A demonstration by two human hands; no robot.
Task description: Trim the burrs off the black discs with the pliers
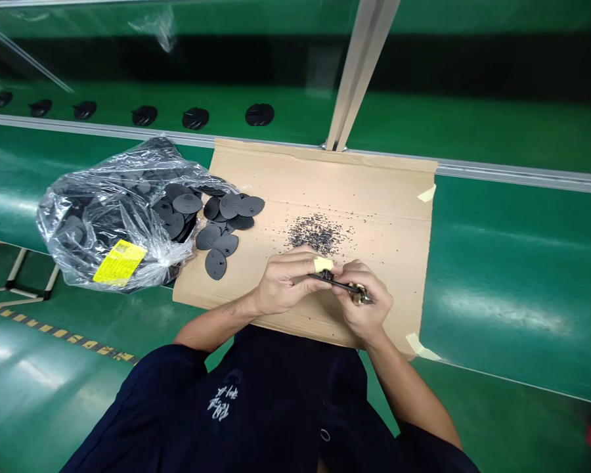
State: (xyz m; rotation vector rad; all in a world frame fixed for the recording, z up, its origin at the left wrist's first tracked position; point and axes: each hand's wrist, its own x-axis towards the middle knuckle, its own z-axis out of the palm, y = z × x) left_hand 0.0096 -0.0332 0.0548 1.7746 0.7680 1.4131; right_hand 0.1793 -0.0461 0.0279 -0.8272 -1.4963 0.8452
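Over the front part of a cardboard sheet (364, 177), both hands meet around a dark, thin part (343, 285). My left hand (288, 282), with yellow tape on a finger, pinches its left end. My right hand (367, 302) is closed around its right end, where a small brass-coloured piece shows against the fingers; what that piece is I cannot make out. Just beyond the hands lies a pile of tiny black bits (318, 233). Flat black oval discs (224, 245) overlap on the cardboard's left side.
A clear plastic bag (113, 217) of black discs, with a yellow label (120, 261), rests at the left. Behind a metal rail (522, 175), several black parts (259, 115) stand in a row on a green surface. A metal post (359, 72) rises at the cardboard's back edge.
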